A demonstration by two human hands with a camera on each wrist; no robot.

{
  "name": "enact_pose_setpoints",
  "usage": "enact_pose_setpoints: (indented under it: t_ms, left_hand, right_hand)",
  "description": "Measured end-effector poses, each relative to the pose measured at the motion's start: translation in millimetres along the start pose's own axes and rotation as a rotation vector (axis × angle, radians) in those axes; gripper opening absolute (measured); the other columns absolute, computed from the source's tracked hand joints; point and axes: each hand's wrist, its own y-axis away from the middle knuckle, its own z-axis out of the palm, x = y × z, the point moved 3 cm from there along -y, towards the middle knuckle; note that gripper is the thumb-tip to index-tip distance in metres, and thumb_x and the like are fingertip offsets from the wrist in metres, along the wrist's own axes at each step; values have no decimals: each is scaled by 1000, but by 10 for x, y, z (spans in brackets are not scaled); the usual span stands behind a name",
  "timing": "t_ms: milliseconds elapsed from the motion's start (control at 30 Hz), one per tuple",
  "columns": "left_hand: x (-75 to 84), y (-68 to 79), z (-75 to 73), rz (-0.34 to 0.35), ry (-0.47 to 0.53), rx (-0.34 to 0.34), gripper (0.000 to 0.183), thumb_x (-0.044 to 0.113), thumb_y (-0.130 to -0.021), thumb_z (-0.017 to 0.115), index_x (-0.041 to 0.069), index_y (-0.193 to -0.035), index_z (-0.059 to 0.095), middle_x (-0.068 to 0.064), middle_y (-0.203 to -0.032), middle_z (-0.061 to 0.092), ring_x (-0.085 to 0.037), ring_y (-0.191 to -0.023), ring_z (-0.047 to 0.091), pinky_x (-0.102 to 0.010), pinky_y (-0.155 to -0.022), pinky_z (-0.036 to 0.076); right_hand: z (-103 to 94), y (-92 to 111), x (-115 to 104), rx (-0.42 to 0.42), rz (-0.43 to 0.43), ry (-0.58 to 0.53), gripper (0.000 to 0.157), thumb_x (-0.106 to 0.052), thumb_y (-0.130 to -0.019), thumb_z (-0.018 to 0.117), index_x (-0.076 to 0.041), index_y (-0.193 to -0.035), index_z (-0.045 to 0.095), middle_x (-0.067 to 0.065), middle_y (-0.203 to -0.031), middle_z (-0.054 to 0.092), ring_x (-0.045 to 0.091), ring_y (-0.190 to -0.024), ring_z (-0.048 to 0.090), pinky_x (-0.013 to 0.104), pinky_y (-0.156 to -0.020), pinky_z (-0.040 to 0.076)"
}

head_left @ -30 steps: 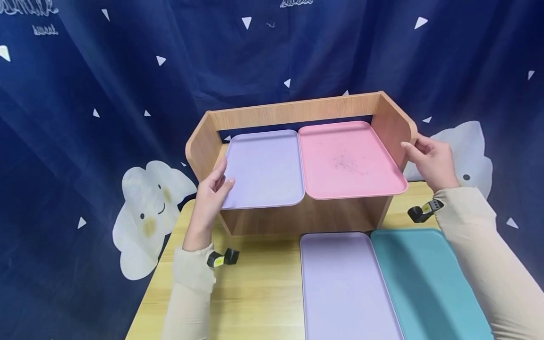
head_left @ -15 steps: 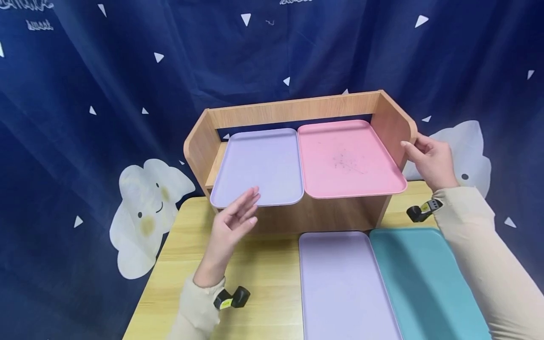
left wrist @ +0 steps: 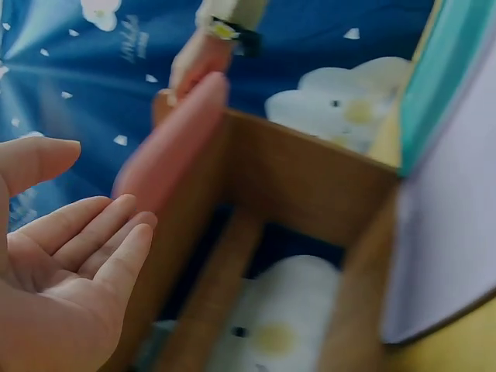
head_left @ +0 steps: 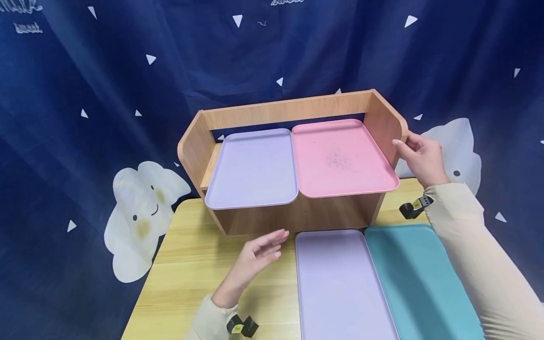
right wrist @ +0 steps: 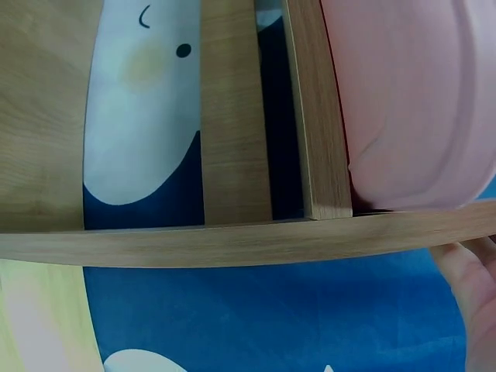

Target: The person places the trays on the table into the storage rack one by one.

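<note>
A lilac tray (head_left: 342,283) and a teal tray (head_left: 425,278) lie before the shelf (head_left: 297,215) on the table (head_left: 170,274). The shelf's top bears a second lilac tray (head_left: 254,169) and a pink tray (head_left: 342,158). The shelf stands upright, long axis crosswise. The right hand (head_left: 422,158) pinches its right side; the left hand (head_left: 252,259) hovers nearer, fingers together, thumb apart.

The right grip (head_left: 425,159) pinches the wooden side panel (head_left: 384,123).
</note>
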Motion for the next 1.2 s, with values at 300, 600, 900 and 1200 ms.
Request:
enact_pose_setpoints:
  t_ms: [300,600,900,1200]
  left_hand:
    - [-663,174,107,-215,-132,58,53,3,-91,56,-8,-139,36,-23,-144,38,-39,-134,32,-44,-111,28]
    - [-1189,282,279,-293,-126,271,76,6,-90,58,-8,-147,8,-26,-152,14,-42,-139,15,-49,-114,11]
    - [-1472,317,537,-332,-262,400,70,10,-87,61,-8,-144,24,-25,-150,25,-40,-139,20,-51,-113,14]
    - [-1598,341,704,-333,-411,412,67,14,-85,65,-10,-140,33,-24,-149,29,-43,-139,17,-55,-111,14]
  right_hand:
    - [27,-16,-30,-6,-8,-10,47,-32,-93,57,-9,-133,54,18,-123,59,9,-102,64,27,-86,51]
    - [47,-33,-25,-34,25,-23,49,-35,-94,55,-13,-137,50,16,-128,57,23,-112,60,37,-92,49]
    - [56,-37,10,-33,27,-43,48,-34,-94,56,-13,-137,50,17,-128,56,19,-110,61,34,-91,50]
    - [15,-28,52,-19,30,-33,48,-34,-94,56,-14,-137,50,17,-128,57,18,-108,62,32,-90,50]
